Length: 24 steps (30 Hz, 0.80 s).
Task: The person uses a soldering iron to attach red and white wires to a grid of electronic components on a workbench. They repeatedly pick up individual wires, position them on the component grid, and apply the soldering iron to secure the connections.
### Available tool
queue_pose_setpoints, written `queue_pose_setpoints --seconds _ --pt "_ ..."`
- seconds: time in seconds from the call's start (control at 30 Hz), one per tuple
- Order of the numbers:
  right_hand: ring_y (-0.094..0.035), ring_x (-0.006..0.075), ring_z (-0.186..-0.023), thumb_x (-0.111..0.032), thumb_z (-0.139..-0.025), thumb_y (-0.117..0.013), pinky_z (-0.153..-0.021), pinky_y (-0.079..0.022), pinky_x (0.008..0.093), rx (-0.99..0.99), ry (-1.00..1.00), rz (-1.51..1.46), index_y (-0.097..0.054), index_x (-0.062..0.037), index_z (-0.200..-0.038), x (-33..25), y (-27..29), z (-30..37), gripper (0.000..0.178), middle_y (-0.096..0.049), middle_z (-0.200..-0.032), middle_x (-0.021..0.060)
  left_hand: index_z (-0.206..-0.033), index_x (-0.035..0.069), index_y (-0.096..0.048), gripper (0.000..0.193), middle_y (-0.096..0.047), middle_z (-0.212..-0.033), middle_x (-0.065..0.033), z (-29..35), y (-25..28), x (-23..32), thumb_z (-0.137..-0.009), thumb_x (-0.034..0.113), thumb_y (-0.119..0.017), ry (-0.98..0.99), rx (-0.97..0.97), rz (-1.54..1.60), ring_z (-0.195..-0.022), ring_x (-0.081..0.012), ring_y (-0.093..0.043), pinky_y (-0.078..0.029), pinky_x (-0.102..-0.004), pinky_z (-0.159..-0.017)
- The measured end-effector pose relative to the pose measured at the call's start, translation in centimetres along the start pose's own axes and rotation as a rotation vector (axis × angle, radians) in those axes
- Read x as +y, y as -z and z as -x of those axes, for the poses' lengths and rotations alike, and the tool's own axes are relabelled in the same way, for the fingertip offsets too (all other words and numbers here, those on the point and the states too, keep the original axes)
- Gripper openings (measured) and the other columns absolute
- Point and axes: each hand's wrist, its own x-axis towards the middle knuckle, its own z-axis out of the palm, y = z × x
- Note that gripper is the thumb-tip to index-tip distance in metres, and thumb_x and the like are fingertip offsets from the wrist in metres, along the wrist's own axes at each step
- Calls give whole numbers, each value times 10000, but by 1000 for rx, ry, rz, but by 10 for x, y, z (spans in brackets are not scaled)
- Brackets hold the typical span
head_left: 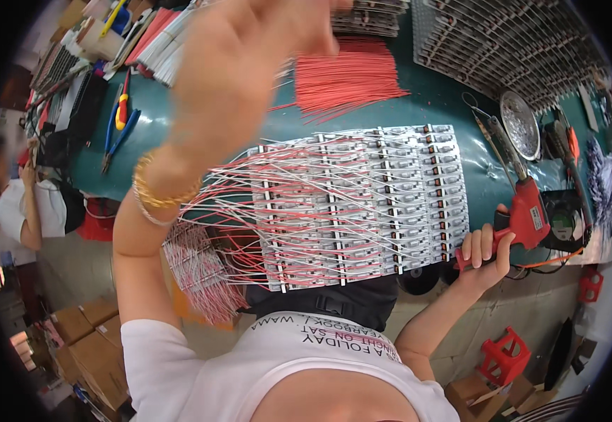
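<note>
A red soldering gun (530, 212) is gripped in my right hand (485, 250), its fingers wrapped round the handle at the right corner of a circuit board panel (450, 186). The gun's tip end points up and away from me. Rows of small boards make up the panel, with red and white wires (232, 190) fanning out over its left side. My left hand (250, 49) is raised over the bench's far side, left of a bundle of red wires (348, 77). Motion smears its fingers, and the top edge cuts off part of them.
Stacked panels (510, 42) stand at the far right, near a round metal dish (520, 125). Pliers (119, 137) and a screwdriver (123, 102) lie on the green bench at left. More wired boards (204, 271) hang off its near edge. Another person (32, 204) sits far left.
</note>
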Motion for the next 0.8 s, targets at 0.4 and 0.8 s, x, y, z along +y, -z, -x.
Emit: queue_pose_setpoints --seconds 0.4,0.8 --pt "-273 63 -356 -281 -952 -377 -372 -318 219 57 -33 -19 -285 -23 -1285 14 -2 6 430 -307 -531 -20 -674 92 -452 339 -433 -589 -33 76 25 94 -908 336 -446 47 90 816 -547 -178 -441 -402 -308 -617" --pt "-234 49 -371 -264 -957 -374 -371 -271 204 168 38 49 -332 -9 -1266 5 -5 4 403 -293 -541 -28 -718 81 -466 254 -455 -634 -37 131 -21 114 -871 282 -483 66 43 1142 -602 -187 -460 -403 -319 -645"
